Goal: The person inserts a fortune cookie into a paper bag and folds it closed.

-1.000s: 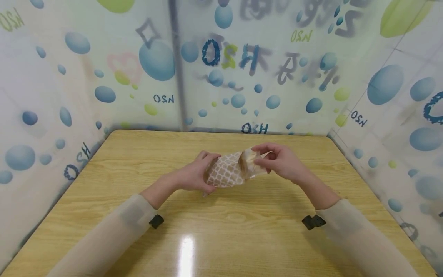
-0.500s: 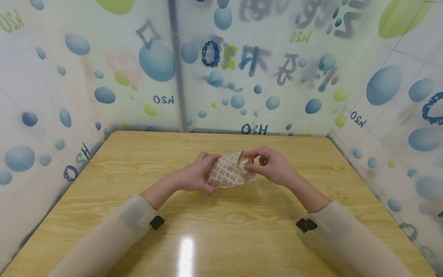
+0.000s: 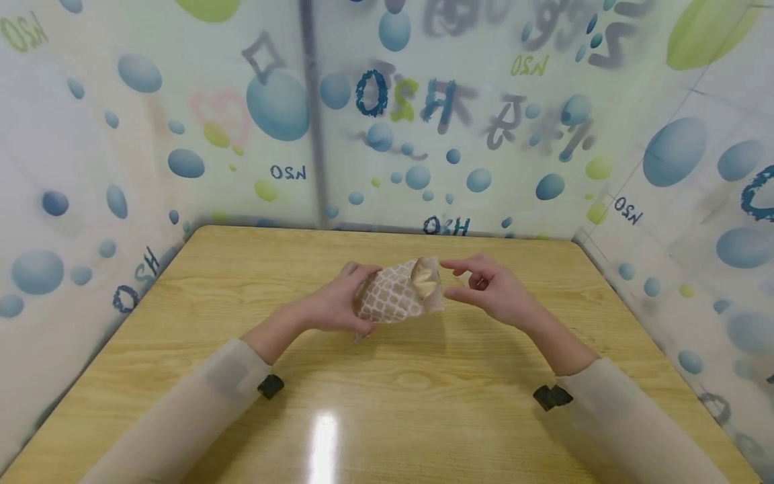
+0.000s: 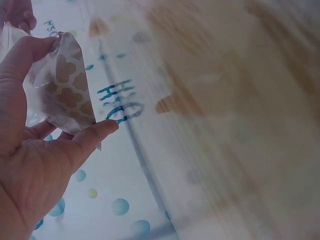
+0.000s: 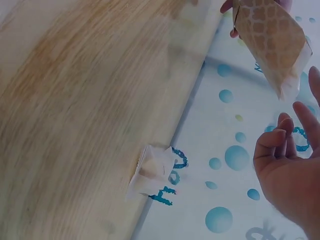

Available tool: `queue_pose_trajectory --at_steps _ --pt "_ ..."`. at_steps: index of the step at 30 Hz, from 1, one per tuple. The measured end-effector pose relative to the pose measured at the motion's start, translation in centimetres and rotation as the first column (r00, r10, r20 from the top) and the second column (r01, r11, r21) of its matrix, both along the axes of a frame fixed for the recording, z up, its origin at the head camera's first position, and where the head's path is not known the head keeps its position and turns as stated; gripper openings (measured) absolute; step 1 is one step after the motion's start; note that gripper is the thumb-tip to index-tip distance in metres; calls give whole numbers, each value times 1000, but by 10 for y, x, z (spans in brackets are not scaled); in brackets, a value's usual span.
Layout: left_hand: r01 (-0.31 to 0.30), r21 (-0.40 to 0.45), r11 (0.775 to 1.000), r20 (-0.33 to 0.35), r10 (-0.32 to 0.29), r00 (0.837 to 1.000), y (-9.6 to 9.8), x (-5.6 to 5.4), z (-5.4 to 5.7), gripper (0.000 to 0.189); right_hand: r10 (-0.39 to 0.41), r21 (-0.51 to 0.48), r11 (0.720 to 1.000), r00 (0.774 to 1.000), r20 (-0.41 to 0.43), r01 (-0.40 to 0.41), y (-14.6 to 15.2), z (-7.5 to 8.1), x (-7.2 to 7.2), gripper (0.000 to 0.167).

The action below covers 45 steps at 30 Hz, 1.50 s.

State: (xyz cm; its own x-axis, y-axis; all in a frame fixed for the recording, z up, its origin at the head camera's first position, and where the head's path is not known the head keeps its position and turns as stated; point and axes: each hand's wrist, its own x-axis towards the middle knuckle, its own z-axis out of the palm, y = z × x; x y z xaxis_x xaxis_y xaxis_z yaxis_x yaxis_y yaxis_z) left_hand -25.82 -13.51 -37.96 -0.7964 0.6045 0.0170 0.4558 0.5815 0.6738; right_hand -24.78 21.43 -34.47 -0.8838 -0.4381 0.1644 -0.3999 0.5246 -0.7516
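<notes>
A paper bag (image 3: pixel 392 293) with a tan and white lattice print is held above the table in the head view, tilted, its mouth facing right and showing a pale gold inside. My left hand (image 3: pixel 340 301) grips the bag's other end between thumb and fingers. In the left wrist view the bag (image 4: pixel 70 90) sits between that thumb and the fingers. Just right of the mouth is my right hand (image 3: pixel 492 288), thumb and forefinger apart, the other fingers bent. The right wrist view shows a gap between this hand (image 5: pixel 292 170) and the bag (image 5: pixel 272 42).
A wooden table (image 3: pixel 387 403) lies under both hands, with a glare streak near its front. Printed curtain-like walls (image 3: pixel 478 134) stand behind and at both sides. In the right wrist view, a small pale piece (image 5: pixel 152 170) appears at the table's edge; I cannot tell what it is.
My right hand moved left to the bag's mouth, then back right, off it. The clear-looking flap it pinched earlier is released. My left hand keeps its grip, nearly still.
</notes>
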Motion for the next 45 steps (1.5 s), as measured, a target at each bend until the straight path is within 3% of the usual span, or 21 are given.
queue_pose_trajectory --at_steps 13,33,45 --pt "11 1 1000 10 -11 1000 1 -1 -3 111 11 15 1000 1000 28 -12 -10 -8 -2 57" --pt "22 9 1000 -8 -22 1000 4 0 0 111 29 42 999 997 70 -32 -32 -8 -3 57" --pt "16 10 1000 8 -16 1000 1 2 -1 110 25 59 998 999 36 -27 -26 -13 -1 52"
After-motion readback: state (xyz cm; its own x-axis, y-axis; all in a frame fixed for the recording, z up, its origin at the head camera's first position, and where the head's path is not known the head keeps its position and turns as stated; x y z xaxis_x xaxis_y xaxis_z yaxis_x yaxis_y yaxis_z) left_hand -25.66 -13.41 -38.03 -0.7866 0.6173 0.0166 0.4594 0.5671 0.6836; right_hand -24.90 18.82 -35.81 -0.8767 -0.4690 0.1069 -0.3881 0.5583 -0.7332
